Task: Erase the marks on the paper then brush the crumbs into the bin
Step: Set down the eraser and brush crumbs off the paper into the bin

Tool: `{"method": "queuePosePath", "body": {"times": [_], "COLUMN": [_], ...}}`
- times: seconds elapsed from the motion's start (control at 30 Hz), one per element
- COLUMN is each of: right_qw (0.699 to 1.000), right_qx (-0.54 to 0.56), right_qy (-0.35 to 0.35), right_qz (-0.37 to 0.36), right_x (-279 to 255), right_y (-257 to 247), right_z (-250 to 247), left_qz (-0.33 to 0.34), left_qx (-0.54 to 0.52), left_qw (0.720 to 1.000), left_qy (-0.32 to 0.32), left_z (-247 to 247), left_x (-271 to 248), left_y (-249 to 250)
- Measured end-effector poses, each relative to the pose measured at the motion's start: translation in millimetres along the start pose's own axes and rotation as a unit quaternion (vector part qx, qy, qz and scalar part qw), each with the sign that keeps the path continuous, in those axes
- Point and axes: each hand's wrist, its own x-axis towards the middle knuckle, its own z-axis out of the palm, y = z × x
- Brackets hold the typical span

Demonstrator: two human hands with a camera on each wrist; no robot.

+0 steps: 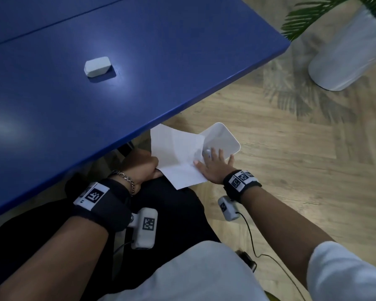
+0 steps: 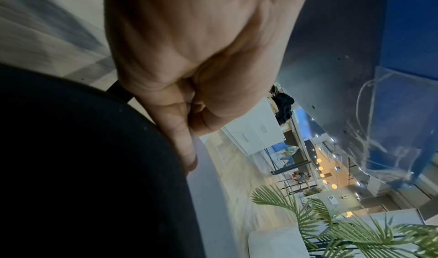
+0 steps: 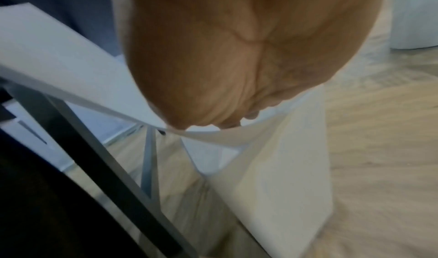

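**Tipping the crumbs off the sheet into the bin**

My right hand (image 1: 213, 168) lies flat with fingers spread and straight on the far end of the white sheet of paper (image 1: 178, 157), the fingertips reaching over the rim of the white, square, rounded-corner plastic bin (image 1: 228, 137) on the floor. I judge the flat palm is there to sweep eraser crumbs down the sheet and over the rim; I cannot make out any crumbs at this size. The right wrist view shows the paper's edge curling under the palm just above the bin wall.

My left hand (image 1: 146, 166) has its fingers curled round the near edge of the paper, pinching it low beside my lap, below the edge of the glossy blue tabletop (image 1: 161, 61). Held so, the sheet bows into a chute sloping toward the bin.

The white rectangular block eraser (image 1: 97, 66) sits alone on the tabletop, well apart from both hands, which suggests erasing is finished and only brushing remains. A white cylindrical planter (image 1: 347, 51) with green fronds stands beyond on the wooden floor.
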Motion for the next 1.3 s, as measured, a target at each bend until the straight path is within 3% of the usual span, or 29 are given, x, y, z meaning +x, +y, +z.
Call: {"method": "queuePosePath", "body": {"times": [0.07, 0.13, 0.2, 0.27, 0.37, 0.47, 0.53, 0.6, 0.67, 0.73, 0.8, 0.87, 0.93, 0.97, 1.03, 1.1, 1.2, 1.3], "right_qw": [0.99, 0.954, 0.939, 0.959, 0.99, 0.991, 0.997, 0.996, 0.972, 0.951, 0.974, 0.996, 0.996, 0.994, 0.992, 0.971, 0.891, 0.822], "right_qx": [0.085, 0.182, 0.214, 0.182, 0.062, -0.046, -0.043, 0.009, 0.133, 0.204, 0.102, -0.013, -0.091, -0.098, 0.01, 0.21, 0.452, 0.567], "right_qy": [0.021, 0.016, -0.016, -0.045, -0.105, -0.111, -0.025, 0.066, 0.059, 0.008, -0.035, -0.034, 0.016, 0.052, 0.123, 0.116, 0.005, -0.032], "right_qz": [-0.113, -0.237, -0.267, -0.211, -0.064, 0.055, 0.053, -0.061, -0.187, -0.231, -0.199, -0.079, 0.017, 0.024, -0.011, -0.015, 0.034, 0.047], "right_x": [-14.6, -31.9, -38.3, -26.3, -1.9, 19.3, 25.1, 19.0, 6.7, 5.3, 13.9, 26.2, 29.9, 31.3, 35.7, 37.5, 39.6, 41.3], "right_y": [-31.4, -61.8, -73.1, -63.7, -30.2, -0.4, -0.7, -19.8, -45.0, -55.9, -44.5, -17.6, 5.7, 13.8, 22.7, 22.8, 28.1, 37.0], "right_z": [-12.5, -17.8, -12.9, -2.3, 6.7, 9.3, 5.2, -0.7, -2.0, 10.9, 26.1, 30.8, 26.6, 23.4, 11.7, -4.5, -16.7, -11.7], "left_qz": [0.004, 0.0, -0.004, 0.011, 0.025, 0.035, 0.032, 0.018, 0.011, 0.011, 0.015, 0.019, 0.041, 0.054, 0.063, 0.07, 0.074, 0.071], "left_qx": [0.011, 0.007, 0.012, 0.038, 0.077, 0.086, 0.082, 0.064, 0.037, 0.027, 0.026, 0.018, 0.023, 0.033, 0.036, 0.032, 0.022, 0.008], "left_qw": [1.0, 1.0, 1.0, 0.999, 0.997, 0.995, 0.996, 0.998, 0.999, 0.999, 0.999, 0.999, 0.998, 0.996, 0.994, 0.993, 0.994, 0.995], "left_qy": [0.004, 0.007, 0.006, 0.005, 0.019, 0.024, 0.022, 0.018, 0.025, 0.019, 0.011, 0.025, 0.052, 0.065, 0.081, 0.093, 0.082, 0.074], "left_z": [-0.3, 0.4, 0.8, -0.1, -2.6, -3.7, -4.4, -3.8, -2.8, -1.7, -0.8, -4.9, -15.7, -22.8, -34.8, -44.0, -49.4, -47.6], "left_x": [0.0, -0.5, -2.0, -1.7, -1.5, -0.8, -1.3, -2.3, -1.3, -2.0, -9.2, -12.1, -12.3, -10.0, -3.0, 5.0, 5.3, -4.5], "left_y": [1.2, 1.8, 2.3, 1.7, 1.9, 0.2, 0.6, 2.1, 1.0, 1.4, 5.5, 6.8, 5.6, 2.5, -5.5, -13.7, -12.8, -4.2]}}
